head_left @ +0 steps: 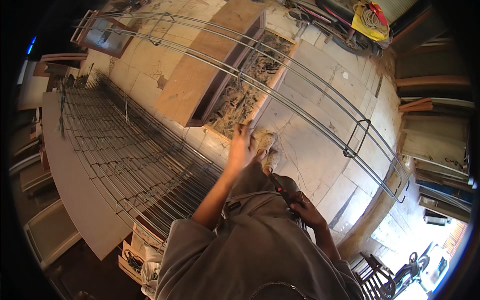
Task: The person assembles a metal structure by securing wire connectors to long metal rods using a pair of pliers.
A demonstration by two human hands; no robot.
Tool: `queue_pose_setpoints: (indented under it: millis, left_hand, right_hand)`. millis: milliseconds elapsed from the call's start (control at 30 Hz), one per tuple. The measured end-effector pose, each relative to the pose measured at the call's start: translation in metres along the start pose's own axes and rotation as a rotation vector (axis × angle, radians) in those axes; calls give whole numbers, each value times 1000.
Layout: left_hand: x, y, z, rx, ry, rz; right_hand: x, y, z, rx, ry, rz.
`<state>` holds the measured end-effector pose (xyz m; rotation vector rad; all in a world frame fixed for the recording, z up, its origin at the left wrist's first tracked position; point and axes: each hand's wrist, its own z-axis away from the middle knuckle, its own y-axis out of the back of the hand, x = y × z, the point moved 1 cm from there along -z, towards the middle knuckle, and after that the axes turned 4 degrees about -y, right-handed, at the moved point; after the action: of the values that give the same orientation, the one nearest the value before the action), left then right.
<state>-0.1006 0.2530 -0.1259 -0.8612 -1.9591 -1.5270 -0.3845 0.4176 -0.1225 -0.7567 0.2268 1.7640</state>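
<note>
My right hand (306,210) is wrapped round the handles of dark pliers (281,189) with red marks, held in front of my body. A thin wire (301,182) shows beside that hand. My left hand (241,146) is raised ahead of me with its fingers apart and nothing visible in it. Beyond its fingertips lies the near corner of a shallow wooden tray (272,100) with dark, short scraps in it. A long rebar cage (300,107) with square stirrups stretches across the view, from far left to the right, passing over the tray.
Several rebar cages (145,165) are stacked at my left, beside a pale board (75,195). A wooden cabinet (210,55) lies alongside the tray. A motorcycle (350,40) with a yellow bag (370,25) stands far right. Shelving and boards (435,130) line the right side.
</note>
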Motion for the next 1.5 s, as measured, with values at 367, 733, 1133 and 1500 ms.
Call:
queue_pose_setpoints:
  millis: [367, 733, 1133, 1500]
  left_hand:
    - [-111, -12, -71, -231, 26, -589]
    - [-75, 36, -86, -32, -88, 234]
    - [-45, 54, -127, -212, 484, 1267]
    - [-49, 70, -145, -331, 421, 1199]
  right_hand:
    - [18, 5, -44, -31, -48, 78]
    - [-133, -131, 0, 190, 301, 401]
    - [-350, -259, 32, 982, 118, 1678]
    - [-389, -266, -1, 915, -184, 1781]
